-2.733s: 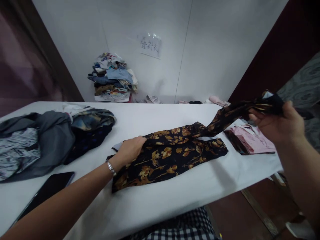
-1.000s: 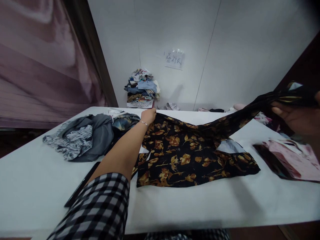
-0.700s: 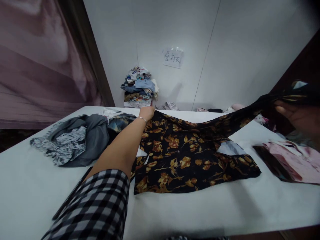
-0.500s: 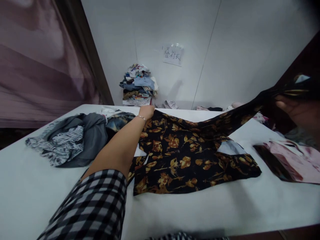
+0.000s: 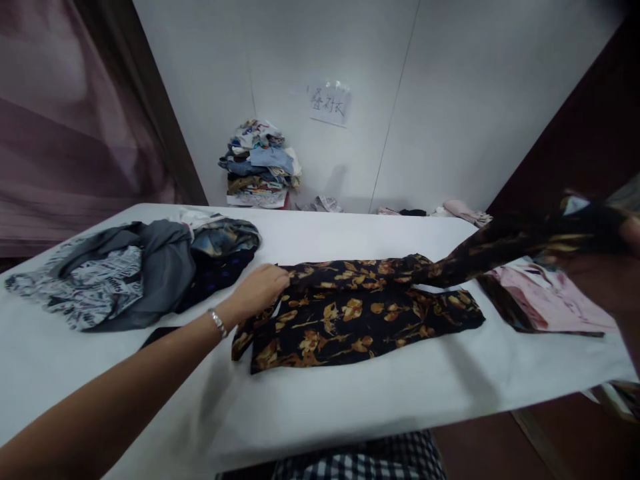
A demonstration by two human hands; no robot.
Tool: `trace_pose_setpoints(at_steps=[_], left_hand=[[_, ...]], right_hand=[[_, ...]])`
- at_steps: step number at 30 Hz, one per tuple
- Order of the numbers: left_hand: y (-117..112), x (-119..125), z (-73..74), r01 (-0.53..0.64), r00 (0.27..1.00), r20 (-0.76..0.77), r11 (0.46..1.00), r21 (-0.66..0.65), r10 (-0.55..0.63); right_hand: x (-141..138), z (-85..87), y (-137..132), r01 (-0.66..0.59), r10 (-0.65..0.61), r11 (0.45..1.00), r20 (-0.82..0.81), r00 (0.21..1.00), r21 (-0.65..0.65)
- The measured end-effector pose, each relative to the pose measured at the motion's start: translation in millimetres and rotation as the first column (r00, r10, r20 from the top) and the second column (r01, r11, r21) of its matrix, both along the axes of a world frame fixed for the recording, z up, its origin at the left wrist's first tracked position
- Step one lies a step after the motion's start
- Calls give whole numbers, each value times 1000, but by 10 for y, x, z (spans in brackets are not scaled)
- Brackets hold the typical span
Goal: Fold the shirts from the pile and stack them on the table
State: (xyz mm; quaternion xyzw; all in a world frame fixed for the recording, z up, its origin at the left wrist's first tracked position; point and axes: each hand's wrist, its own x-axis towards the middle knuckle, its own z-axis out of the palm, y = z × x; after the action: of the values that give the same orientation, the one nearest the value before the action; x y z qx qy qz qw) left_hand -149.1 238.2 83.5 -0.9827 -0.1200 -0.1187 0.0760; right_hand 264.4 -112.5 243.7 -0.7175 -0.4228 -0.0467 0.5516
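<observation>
A black shirt (image 5: 345, 320) with brown and gold flowers lies on the white table before me, its far part folded over toward me. My left hand (image 5: 264, 288), a bracelet at its wrist, is closed on the shirt's left edge. At the far right my right hand (image 5: 595, 270), dark and smeared, grips a stretch of the same shirt, drawn up off the table into a slanting band. A pale patch, perhaps a label, shows on that raised part. The fingers of my right hand are mostly hidden by cloth and the frame's edge.
Rumpled grey and printed clothes (image 5: 165, 260) lie on the table's left. Folded pink clothing (image 5: 545, 297) rests at the right. Behind the table stands a tall clothes stack (image 5: 263, 163). A paper sign (image 5: 330, 105) hangs on the wall. The table's front edge (image 5: 320, 447) is close to me.
My left hand has come toward me, carrying the shirt's far edge over its lower part. My right hand has moved lower with the raised cloth. The view has shifted slightly right.
</observation>
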Motion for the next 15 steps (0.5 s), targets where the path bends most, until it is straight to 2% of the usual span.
trace_pose_setpoints(at_steps=[3, 5, 7, 10, 12, 13, 15], left_hand=[[-306, -80, -295, 66, 997, -39, 996, -56, -68], [-432, -74, -427, 75, 995, -54, 993, -87, -80], [-514, -51, -493, 62, 996, -62, 992, -107, -68], [-592, -24, -492, 13, 997, -72, 989, -144, -24], [-630, -13, -447, -22, 997, -73, 980, -198, 8], [-647, -6, -416, -40, 998, -65, 971, -237, 25], [-681, 21, -343, -71, 997, -21, 936, -344, 68]], right_hand=[[-19, -138, -71, -165, 188, 980, -244, 952, 109], [7, -184, -58, -155, 190, 979, -303, 934, 136], [54, -183, -24, -145, 188, 978, -335, 923, 149], [147, -108, 52, -120, 165, 982, -359, 919, 145], [201, -32, 154, -149, 179, 983, -342, 922, 111], [214, 9, 235, -174, 193, 981, -316, 929, 87], [188, 91, 479, -196, 197, 980, -166, 966, 19]])
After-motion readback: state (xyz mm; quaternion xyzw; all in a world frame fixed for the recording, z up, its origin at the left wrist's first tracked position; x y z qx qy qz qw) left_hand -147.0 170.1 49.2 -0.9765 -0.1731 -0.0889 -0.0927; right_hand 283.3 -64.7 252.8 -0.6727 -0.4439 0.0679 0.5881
